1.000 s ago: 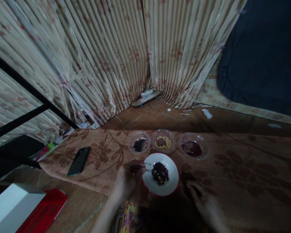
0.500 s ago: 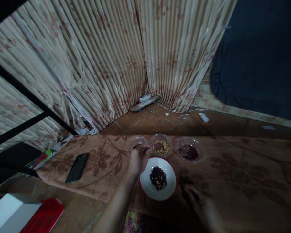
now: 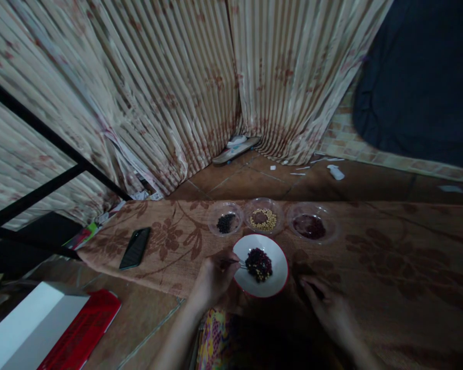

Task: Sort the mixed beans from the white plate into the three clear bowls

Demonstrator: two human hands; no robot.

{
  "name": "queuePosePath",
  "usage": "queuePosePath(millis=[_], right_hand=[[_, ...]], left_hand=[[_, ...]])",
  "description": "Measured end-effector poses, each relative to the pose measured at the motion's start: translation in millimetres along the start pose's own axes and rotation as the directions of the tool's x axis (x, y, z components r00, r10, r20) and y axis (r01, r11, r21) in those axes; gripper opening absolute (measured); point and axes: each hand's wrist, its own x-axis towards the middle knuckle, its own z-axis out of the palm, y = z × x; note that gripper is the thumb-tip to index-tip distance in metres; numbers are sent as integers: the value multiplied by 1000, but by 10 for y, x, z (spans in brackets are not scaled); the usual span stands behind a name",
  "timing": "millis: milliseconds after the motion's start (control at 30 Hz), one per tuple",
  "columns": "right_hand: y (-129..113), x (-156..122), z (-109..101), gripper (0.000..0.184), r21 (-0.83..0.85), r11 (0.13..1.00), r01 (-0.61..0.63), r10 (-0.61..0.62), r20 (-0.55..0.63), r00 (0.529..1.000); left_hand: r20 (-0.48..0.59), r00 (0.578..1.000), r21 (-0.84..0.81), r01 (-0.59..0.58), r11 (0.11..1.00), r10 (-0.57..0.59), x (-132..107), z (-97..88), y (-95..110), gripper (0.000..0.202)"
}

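My left hand [image 3: 218, 275] has thumb and fingers pinching a pair of slim, pronged metal tweezers [image 3: 243, 264], brought in sideways over the bowl's left rim. I seem to hold them low and nearly level so that the tips reach the heap while my knuckles stay outside; whether the prongs grip anything is too small to tell. Beneath them stands a round white bowl with a red rim [image 3: 278, 270], near the table's front edge, probably placed there for easy reach. In its middle lies a loose heap of dark red, black and pale yellow beans [image 3: 259, 264], small and rounded, with smooth white wall bare around it. My right hand [image 3: 326, 303] rests just beside the bowl's right side, fingers loosely bent and a little apart, on nothing but cloth that I can make out.

Beyond the bowl, three clear, shallow, round plastic tubs line the table's far edge: one with black beans [image 3: 213, 218], one with yellow beans [image 3: 280, 218], one with dark red beans [image 3: 331, 223]. Kept separate, the colours are easy to tell apart. Brown, leaf-patterned woven cloth covers the table [image 3: 405, 246]; a flat, glossy black phone [image 3: 135, 248] lies towards its left end.
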Motion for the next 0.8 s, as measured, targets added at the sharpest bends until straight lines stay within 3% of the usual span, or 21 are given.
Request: queuePosePath(millis=[800], right_hand=[[-1, 5, 6, 39, -19, 1000, -8, 8, -13, 1000]], left_hand=[[8, 1000, 44, -19, 999, 19, 38, 11, -97, 15]])
